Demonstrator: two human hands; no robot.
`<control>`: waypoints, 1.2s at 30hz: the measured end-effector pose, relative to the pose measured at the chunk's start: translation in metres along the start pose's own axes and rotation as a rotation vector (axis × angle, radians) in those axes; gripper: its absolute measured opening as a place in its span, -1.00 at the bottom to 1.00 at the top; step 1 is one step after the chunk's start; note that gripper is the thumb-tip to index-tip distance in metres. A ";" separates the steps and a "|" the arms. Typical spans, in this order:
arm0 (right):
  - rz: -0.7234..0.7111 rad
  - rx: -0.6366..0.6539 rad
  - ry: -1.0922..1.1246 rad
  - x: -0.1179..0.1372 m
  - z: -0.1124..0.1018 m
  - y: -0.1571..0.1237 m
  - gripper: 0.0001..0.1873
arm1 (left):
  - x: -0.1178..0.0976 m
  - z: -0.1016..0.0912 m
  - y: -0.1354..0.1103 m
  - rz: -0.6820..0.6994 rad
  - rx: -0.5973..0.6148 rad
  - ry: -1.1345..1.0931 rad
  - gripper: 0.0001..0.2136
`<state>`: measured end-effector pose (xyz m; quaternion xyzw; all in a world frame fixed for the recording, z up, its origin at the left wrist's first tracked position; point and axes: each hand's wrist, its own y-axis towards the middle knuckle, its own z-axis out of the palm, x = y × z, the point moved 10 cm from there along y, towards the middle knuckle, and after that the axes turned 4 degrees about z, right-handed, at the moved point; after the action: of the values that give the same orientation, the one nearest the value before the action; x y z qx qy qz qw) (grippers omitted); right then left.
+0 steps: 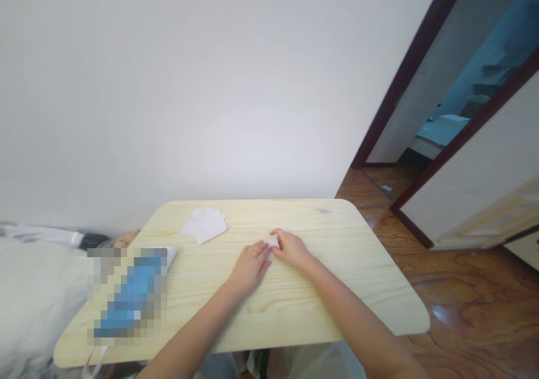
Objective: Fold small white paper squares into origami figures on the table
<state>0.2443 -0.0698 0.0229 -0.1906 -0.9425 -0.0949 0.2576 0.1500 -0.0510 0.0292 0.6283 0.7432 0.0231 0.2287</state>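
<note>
A small piece of white paper point(273, 241) lies on the pale wooden table point(337, 289), between my two hands. My right hand point(292, 249) is curled around its right side, with thumb and index finger pinching it. From the left, my left hand point(249, 268) lies palm down, fingers stretched out and fingertips touching the paper's left edge. Those fingers partly cover the paper, so its full shape is hidden. Further back on the left, several overlapping sheets of white paper point(205, 224) rest on the table.
A blurred-out blue-screened device point(135, 295) lies at the table's left side, a white cable point(99, 362) hanging by the front edge. Small scraps point(323, 209) sit at the back right. A white wall point(252, 87) stands behind; a doorway point(421, 98) opens at right.
</note>
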 end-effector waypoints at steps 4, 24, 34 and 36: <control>-0.024 -0.051 -0.032 0.001 -0.010 0.000 -0.60 | -0.003 0.006 0.000 0.014 0.047 0.001 -0.68; -0.109 -0.006 0.047 -0.010 -0.011 0.000 -0.83 | -0.002 0.002 0.000 -0.023 0.038 0.090 -0.68; -0.338 0.080 -0.069 0.009 -0.010 -0.008 -0.80 | 0.001 0.003 -0.001 -0.037 0.042 0.069 -0.68; -0.362 0.089 -0.088 0.011 -0.010 -0.009 -0.80 | 0.000 0.003 -0.001 -0.032 0.046 0.078 -0.68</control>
<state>0.2362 -0.0777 0.0368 -0.0104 -0.9750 -0.0896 0.2031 0.1502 -0.0515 0.0261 0.6202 0.7618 0.0267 0.1852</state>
